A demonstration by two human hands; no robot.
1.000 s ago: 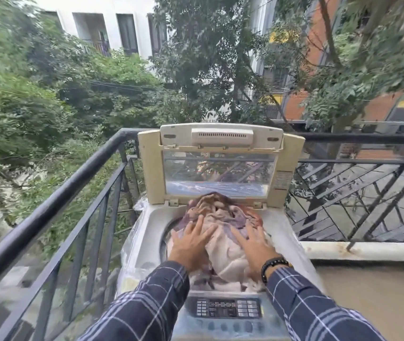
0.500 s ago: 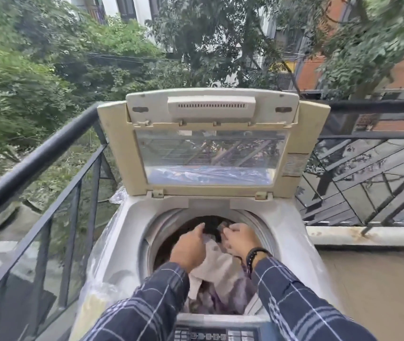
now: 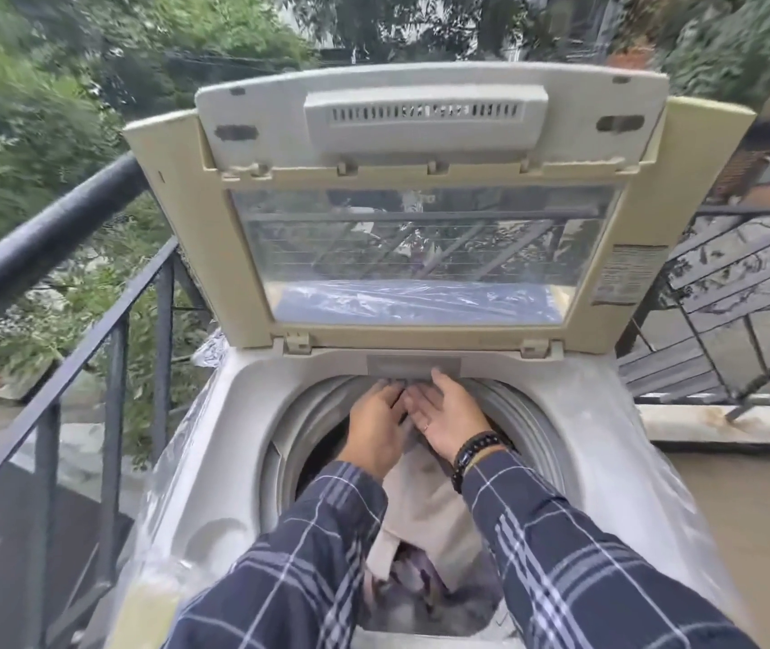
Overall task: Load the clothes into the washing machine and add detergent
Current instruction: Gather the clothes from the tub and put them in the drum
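I log left hand and right hand side by side at the back of the washing machine opening, fingers straight, gripping nothing. The clothes lie inside it, below them.

Dusty off-white plastic top-load washing machine, beige and purple fabric clothes piled down in its round grey drum

I see the lid standing upright along the back of the washer, walling off any reach from behind. The drum mouth is the only way in. Clothes fill its middle and near side, leaving a dark gap on the left. The railing runs close along the washer's left, and the floor on the right gives room.
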